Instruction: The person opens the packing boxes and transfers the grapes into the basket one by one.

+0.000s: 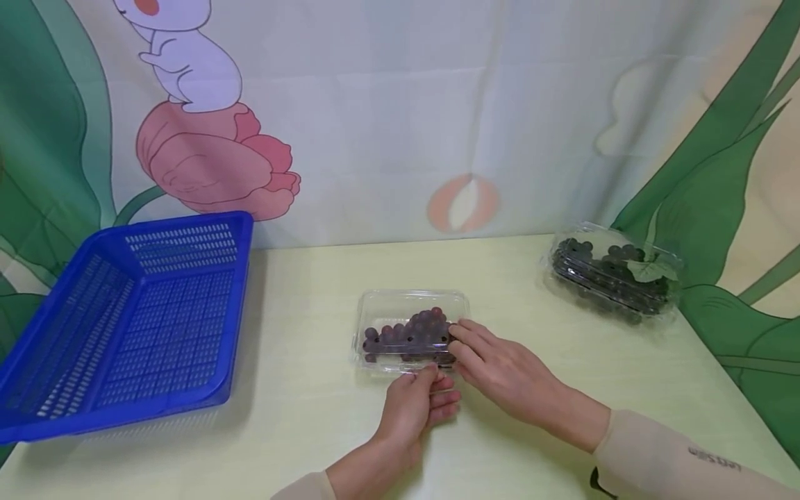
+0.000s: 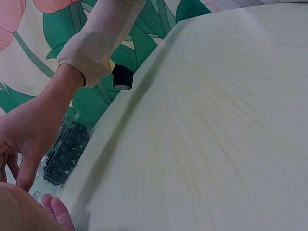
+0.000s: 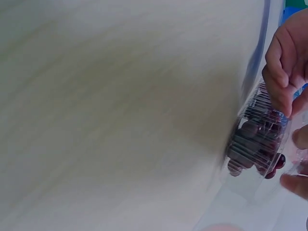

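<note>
A clear plastic clamshell box [image 1: 409,302] of dark red grapes [image 1: 421,330] sits on the table in the middle of the head view. At its front lip is my left hand [image 1: 412,410], which pinches the edge between thumb and forefinger, its other fingers loosely bent. Over the right end of the box reaches my right hand [image 1: 506,371], its fingertips touching the lid and side near the front corner. In the right wrist view the grapes [image 3: 250,144] show through the ribbed wall, and the left hand [image 3: 286,62] is at the lip.
A blue plastic basket [image 1: 228,326] with slotted walls stands at the left of the table [image 1: 300,430]. Toward the back right lies another clear box of dark grapes [image 1: 612,274], with a leaf-like shape on its lid. A printed curtain [image 1: 375,139] hangs behind the table.
</note>
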